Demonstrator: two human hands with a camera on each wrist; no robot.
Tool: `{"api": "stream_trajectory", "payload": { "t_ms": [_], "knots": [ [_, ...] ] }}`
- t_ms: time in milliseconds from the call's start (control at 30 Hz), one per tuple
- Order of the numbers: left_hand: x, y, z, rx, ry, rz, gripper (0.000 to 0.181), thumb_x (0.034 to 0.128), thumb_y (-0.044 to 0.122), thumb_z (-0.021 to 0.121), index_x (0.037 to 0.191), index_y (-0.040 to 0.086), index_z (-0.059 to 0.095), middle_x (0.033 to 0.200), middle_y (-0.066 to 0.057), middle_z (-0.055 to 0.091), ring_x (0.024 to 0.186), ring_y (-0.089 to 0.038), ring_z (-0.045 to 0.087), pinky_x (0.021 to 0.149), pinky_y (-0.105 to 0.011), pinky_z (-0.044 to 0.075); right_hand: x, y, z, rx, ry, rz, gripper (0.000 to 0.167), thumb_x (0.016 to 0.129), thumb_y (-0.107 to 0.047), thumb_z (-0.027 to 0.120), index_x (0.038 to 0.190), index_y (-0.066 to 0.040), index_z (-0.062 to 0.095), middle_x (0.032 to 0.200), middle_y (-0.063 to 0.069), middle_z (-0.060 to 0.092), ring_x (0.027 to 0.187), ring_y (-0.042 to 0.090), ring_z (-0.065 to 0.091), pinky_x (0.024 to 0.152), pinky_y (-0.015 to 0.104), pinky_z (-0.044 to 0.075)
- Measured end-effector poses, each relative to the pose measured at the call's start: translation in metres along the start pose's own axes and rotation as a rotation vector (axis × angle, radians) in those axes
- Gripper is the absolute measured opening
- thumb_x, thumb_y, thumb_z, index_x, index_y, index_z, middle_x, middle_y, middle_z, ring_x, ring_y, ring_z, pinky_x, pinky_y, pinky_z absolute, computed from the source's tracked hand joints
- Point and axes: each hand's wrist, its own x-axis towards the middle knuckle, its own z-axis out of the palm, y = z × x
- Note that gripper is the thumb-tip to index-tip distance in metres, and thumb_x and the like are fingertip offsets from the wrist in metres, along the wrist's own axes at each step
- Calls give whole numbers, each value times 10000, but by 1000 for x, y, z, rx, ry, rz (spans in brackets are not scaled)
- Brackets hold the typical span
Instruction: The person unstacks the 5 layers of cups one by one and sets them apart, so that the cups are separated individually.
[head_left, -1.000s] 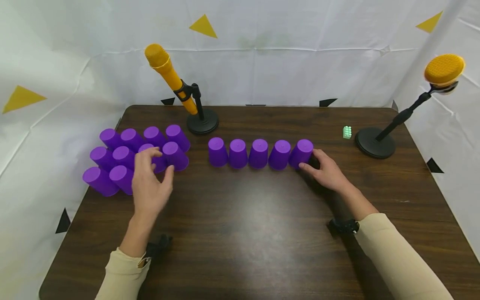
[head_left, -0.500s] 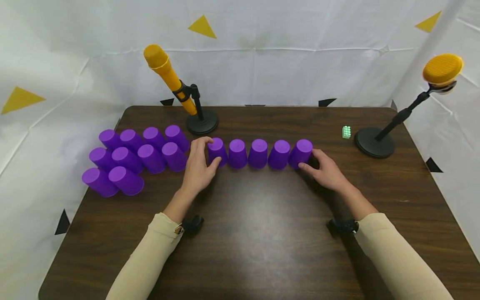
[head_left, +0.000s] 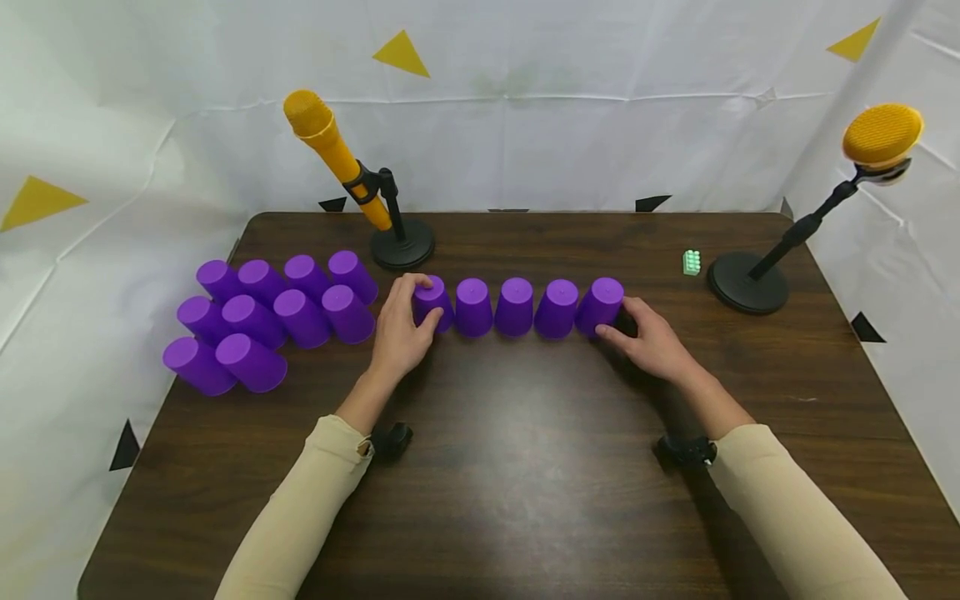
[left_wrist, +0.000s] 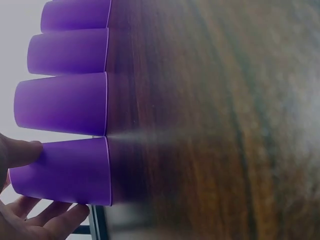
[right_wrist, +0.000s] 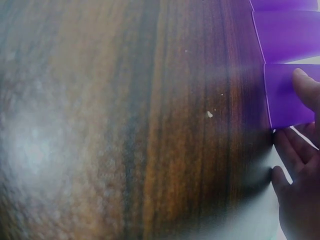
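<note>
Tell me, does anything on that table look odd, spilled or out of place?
Nothing looks spilled or knocked over; the five purple cups in the row stand upside down. The small green brick near the right-hand microphone stand seems a stray, unlike the cups. A pale speck marks the table.

Cups (head_left: 514, 310): smooth plastic, near matt. Surface (head_left: 517, 467): wood-grained, glossy under light. Sleeves (head_left: 300, 500): matt cloth. Backdrop (head_left: 600, 154): creased sheeting — cloth or plastic, the view cannot settle. Round microphone head (head_left: 881, 133) — rough mesh.

Cups (head_left: 514, 308) purple; table (head_left: 525, 467) dark brown, wood-grained; microphones (head_left: 335, 150) yellow, stands (head_left: 402, 246) black; brick (head_left: 692, 262) mint-green.
</note>
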Motion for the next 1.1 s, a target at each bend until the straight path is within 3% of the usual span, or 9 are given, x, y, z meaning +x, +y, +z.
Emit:
{"api": "stream_trajectory", "payload": {
  "t_ms": [200,300,467,600,800,933,1100],
  "knots": [
    [-7,2,-7,-30,20,16,344,870,66,736,1148,109,537,1164,-98,575,1015,-238,559,841,-443,482,0,-1,0,4,0,1,597,952,-318,654,1400,17,445,1345,260,501,1305,427,424,1086,592,274],
    [-17,4,-16,-50,32,28,336,875,54,729,1149,110,542,1177,-85,577,1051,-223,561,876,-448,489,-1,-1,-1,5,-4,6,602,953,-325,650,1405,12,439,1352,256,497,1312,425,416,1088,594,269],
    [-45,4,-44,-48,82,23,350,864,11,727,1151,109,552,1231,-81,570,1130,-219,552,930,-469,483,-2,-2,-2,6,-8,6,603,953,-323,650,1409,10,437,1361,256,493,1319,424,411,1091,593,265],
    [-69,-2,-73,-19,187,4,369,817,-46,752,1120,71,577,1215,-85,583,1134,-221,555,905,-469,501,-2,-2,-2,8,-14,6,604,954,-320,650,1412,10,435,1365,256,491,1321,425,408,1092,595,262],
    [-91,-23,-109,118,344,-93,365,771,-69,774,1075,38,600,1147,-79,620,1010,-206,561,825,-386,472,-1,-1,-2,5,-7,2,602,952,-327,652,1408,7,443,1364,254,494,1319,426,410,1089,597,264],
    [-96,-35,-120,222,377,-159,342,779,-28,780,1059,51,599,1078,-106,616,898,-250,557,737,-366,410,-1,-1,-2,6,-6,3,595,950,-317,657,1401,9,447,1353,255,499,1311,429,417,1088,599,265],
    [-98,-39,-123,272,379,-188,322,787,0,778,1047,51,594,1036,-135,602,844,-298,545,719,-391,391,-1,-1,-1,4,-5,0,591,950,-310,657,1399,15,450,1342,258,505,1304,429,424,1087,597,269]
  ]
}}
